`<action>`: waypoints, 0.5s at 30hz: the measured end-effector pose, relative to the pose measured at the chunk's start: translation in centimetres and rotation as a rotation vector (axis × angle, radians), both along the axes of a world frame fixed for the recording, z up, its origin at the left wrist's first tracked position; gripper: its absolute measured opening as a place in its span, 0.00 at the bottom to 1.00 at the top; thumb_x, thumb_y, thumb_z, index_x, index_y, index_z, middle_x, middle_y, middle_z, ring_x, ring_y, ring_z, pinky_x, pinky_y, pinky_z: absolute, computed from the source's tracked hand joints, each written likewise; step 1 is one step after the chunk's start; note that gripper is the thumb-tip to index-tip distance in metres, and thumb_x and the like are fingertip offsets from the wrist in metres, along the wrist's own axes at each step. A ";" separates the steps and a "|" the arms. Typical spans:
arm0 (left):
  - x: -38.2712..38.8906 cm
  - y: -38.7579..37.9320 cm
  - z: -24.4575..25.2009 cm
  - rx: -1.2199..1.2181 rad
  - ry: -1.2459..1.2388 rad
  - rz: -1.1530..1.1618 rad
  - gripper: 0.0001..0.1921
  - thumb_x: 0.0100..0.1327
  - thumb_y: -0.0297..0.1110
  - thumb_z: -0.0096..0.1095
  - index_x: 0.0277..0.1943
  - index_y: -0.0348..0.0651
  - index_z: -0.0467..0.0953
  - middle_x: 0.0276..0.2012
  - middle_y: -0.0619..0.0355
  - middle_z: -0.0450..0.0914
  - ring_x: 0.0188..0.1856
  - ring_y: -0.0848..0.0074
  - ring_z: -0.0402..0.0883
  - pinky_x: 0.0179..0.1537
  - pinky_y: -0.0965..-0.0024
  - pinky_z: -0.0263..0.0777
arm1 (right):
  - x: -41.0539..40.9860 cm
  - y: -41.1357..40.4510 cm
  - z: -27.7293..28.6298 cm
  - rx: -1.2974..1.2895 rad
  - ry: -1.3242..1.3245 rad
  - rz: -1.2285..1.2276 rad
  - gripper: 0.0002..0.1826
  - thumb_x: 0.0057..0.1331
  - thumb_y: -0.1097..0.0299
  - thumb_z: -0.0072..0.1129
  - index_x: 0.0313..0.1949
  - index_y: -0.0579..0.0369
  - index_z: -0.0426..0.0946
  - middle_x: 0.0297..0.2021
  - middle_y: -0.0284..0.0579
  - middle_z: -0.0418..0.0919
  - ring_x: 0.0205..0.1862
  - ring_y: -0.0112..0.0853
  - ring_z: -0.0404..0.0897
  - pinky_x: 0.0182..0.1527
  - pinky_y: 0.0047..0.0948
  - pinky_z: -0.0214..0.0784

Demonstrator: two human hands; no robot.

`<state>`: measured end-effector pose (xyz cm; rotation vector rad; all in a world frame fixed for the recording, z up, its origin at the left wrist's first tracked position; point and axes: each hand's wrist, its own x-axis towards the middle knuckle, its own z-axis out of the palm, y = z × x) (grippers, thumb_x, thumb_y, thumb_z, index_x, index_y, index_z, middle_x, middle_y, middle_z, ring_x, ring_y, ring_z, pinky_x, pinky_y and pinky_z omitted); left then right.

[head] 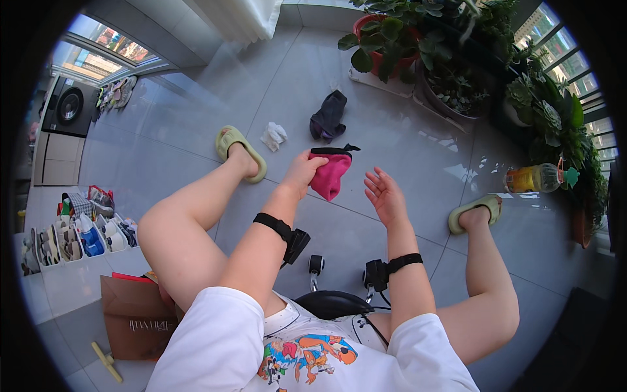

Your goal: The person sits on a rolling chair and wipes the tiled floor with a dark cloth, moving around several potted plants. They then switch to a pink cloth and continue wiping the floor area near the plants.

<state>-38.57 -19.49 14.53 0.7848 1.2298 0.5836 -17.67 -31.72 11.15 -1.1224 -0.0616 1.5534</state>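
Observation:
My left hand [304,172] grips the upper left edge of a pink cloth pouch [331,175] with a black rim and a small black tie at its right corner. To the right of the pouch, my right hand [386,195] is held in the air with its fingers apart and nothing in it. Beyond the pouch, a crumpled dark cloth [328,116], perhaps a sock, lies on the grey tiled floor. A crumpled white tissue [274,136] lies to its left, near my left slipper [229,142].
Potted plants [387,46] line the far right side. A plastic bottle [534,178] with yellow liquid is near my right slipper [457,218]. Shoes in white racks [90,240] and a brown paper bag [132,313] are at the left. Chair casters [316,264] show below my hands.

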 end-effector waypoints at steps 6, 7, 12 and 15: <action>-5.6 3.1 -2.2 -0.140 -0.184 0.426 0.13 0.66 0.35 0.49 0.45 0.36 0.75 0.40 0.52 0.82 0.39 0.65 0.82 0.40 0.62 0.77 | 2.1 -3.3 -3.2 -0.338 -0.158 0.027 0.22 0.71 0.60 0.51 0.61 0.56 0.71 0.50 0.42 0.80 0.48 0.27 0.78 0.50 0.26 0.71; -6.3 3.1 -2.9 -0.182 -0.239 0.515 0.13 0.67 0.37 0.49 0.45 0.37 0.75 0.40 0.51 0.82 0.38 0.64 0.82 0.39 0.60 0.77 | 1.8 -3.8 -3.9 -0.410 -0.168 0.032 0.21 0.71 0.60 0.51 0.60 0.56 0.72 0.49 0.42 0.81 0.48 0.28 0.78 0.49 0.26 0.71; -8.9 3.2 -6.0 -0.167 0.297 0.115 0.24 0.67 0.53 0.53 0.44 0.34 0.78 0.37 0.45 0.84 0.37 0.58 0.83 0.40 0.56 0.77 | -1.1 -4.0 -5.7 -0.438 -0.212 0.168 0.20 0.70 0.62 0.50 0.58 0.57 0.74 0.47 0.41 0.81 0.45 0.27 0.79 0.48 0.26 0.72; -9.4 5.0 -7.2 0.153 0.935 -0.316 0.23 0.63 0.50 0.59 0.42 0.33 0.80 0.42 0.40 0.84 0.42 0.54 0.83 0.47 0.56 0.76 | -2.8 -2.7 -5.4 -0.449 -0.276 0.265 0.19 0.70 0.64 0.50 0.58 0.57 0.74 0.46 0.40 0.82 0.44 0.26 0.79 0.46 0.25 0.72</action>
